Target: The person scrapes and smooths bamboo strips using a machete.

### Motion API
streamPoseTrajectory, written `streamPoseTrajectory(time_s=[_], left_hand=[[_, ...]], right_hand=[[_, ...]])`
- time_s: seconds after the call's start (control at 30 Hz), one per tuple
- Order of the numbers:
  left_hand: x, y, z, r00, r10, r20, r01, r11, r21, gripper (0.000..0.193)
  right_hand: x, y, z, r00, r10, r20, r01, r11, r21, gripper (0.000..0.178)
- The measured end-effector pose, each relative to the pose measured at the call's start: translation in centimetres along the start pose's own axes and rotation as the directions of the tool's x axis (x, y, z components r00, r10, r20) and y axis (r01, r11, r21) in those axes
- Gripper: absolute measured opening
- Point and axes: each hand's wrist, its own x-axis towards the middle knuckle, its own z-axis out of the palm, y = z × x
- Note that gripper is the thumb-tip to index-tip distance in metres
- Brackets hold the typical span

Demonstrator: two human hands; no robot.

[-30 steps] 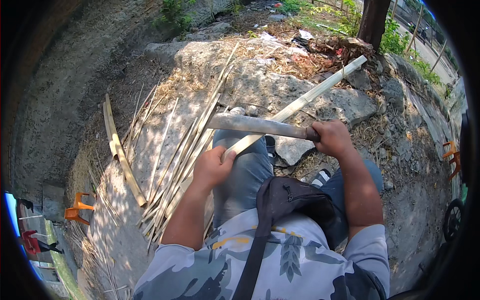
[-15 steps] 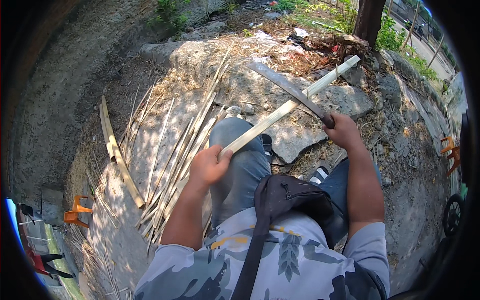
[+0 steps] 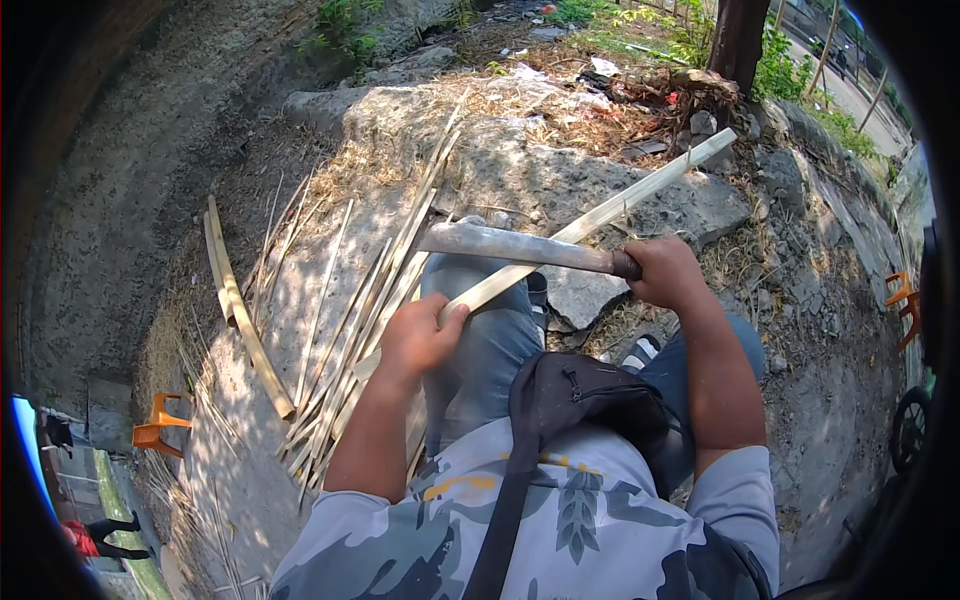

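Left hand (image 3: 412,338) gripped pale strip (image 3: 600,216) at near end | right hand (image 3: 665,272) gripped machete (image 3: 520,246) across it | I judged: shaving step | next stroke called for shallow angle

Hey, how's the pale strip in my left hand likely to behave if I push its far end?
The strip is probably fairly stiff, as it runs straight well past the left hand. It's likely light, being narrow and held one-handed. Slivers stand off its edge, so it may snag or splinter.
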Motion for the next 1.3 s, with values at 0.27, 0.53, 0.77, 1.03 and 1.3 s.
streamPoseTrajectory(time_s=[0.27, 0.53, 0.77, 1.03, 1.3], left_hand=[[0.1, -0.6, 0.6, 1.0, 0.021, -0.011, -0.022, 0.997, -0.075, 0.042], [-0.2, 0.5, -0.4, 0.999, -0.043, 0.026, 0.044, 0.999, -0.017, 0.046], [-0.3, -0.5, 0.3, 1.0, 0.017, -0.003, -0.017, 0.998, -0.054, 0.047], [0.1, -0.8, 0.7, 1.0, -0.005, -0.01, 0.004, 0.997, -0.08, 0.045], [0.0, -1.2, 1.4, 0.995, 0.058, -0.076, -0.059, 0.998, -0.014, 0.043]], right_hand=[[-0.3, 3.5, 0.2, 0.923, 0.377, -0.073, -0.333, 0.88, 0.338, 0.026], [0.6, -0.5, 0.9, 0.995, 0.091, -0.038, -0.09, 0.996, 0.015, 0.017], [0.5, 0.9, 0.2, 0.997, 0.055, -0.055, -0.054, 0.998, 0.022, 0.018], [-0.3, 2.4, -0.8, 0.92, 0.383, -0.085, -0.348, 0.896, 0.275, 0.025], [0.4, -0.8, 1.1, 0.997, -0.014, -0.078, 0.019, 0.997, 0.071, 0.016]])
